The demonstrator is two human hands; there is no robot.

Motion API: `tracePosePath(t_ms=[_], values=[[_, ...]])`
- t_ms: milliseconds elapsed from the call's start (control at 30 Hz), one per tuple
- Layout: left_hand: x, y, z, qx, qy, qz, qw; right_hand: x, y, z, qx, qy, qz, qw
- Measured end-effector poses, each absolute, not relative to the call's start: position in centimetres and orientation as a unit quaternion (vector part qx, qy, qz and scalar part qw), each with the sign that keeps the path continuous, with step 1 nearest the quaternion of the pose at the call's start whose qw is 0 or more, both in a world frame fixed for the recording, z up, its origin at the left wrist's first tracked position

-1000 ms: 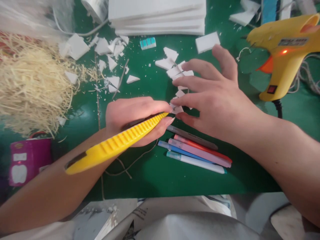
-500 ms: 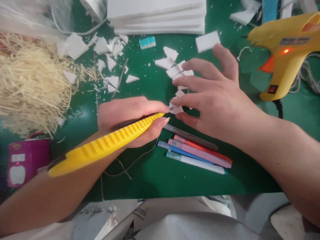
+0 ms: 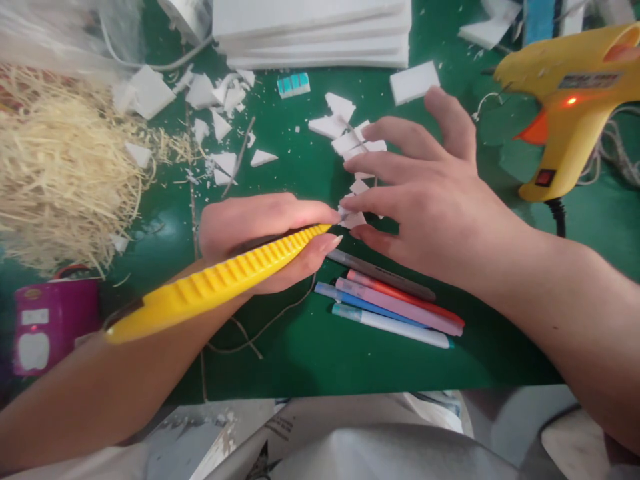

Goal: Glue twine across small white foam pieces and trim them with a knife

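Note:
My left hand (image 3: 260, 230) is closed round a yellow utility knife (image 3: 215, 283), its tip pointing right at a small white foam piece (image 3: 353, 219) on the green mat. My right hand (image 3: 425, 193) lies over the foam scraps with its fingers stretched out and spread, fingertips pressing on the small piece beside the knife tip. More white foam offcuts (image 3: 345, 137) lie just beyond the fingers.
Several coloured pens (image 3: 395, 307) lie below my right hand. A lit yellow glue gun (image 3: 570, 100) stands at the right. Straw-like filling (image 3: 65, 167) is heaped at the left, a magenta box (image 3: 50, 320) below it. White foam boards (image 3: 310, 33) are stacked at the back.
My left hand and the knife slid a little to the left, then edged back slightly. My right hand stays in place on the foam.

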State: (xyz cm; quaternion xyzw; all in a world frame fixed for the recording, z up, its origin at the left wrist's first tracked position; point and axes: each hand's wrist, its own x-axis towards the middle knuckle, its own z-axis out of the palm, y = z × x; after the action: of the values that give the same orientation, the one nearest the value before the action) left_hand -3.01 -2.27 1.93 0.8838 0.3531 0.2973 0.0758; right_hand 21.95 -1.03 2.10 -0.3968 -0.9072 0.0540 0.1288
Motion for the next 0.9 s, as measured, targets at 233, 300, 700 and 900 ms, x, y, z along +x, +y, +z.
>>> tracePosePath(t_ms=[233, 300, 700, 900], values=[[-2.8, -2.09, 2.02, 0.886, 0.335, 0.298, 0.115, 21.82, -0.96, 2.11, -0.404, -0.902, 0.066, 0.136], [-2.74, -2.12, 2.08, 0.889, 0.323, 0.301, 0.118, 21.81, -0.97, 2.13, -0.404, -0.903, 0.068, 0.129], [-2.91, -2.11, 2.1, 0.896, 0.344, 0.26, 0.104, 22.25, -0.94, 1.79, -0.377, -0.916, 0.034, 0.135], [-2.93, -1.7, 2.27, 0.907, 0.308, 0.271, 0.09, 22.25, -1.0, 1.74, -0.379, -0.915, 0.019, 0.141]])
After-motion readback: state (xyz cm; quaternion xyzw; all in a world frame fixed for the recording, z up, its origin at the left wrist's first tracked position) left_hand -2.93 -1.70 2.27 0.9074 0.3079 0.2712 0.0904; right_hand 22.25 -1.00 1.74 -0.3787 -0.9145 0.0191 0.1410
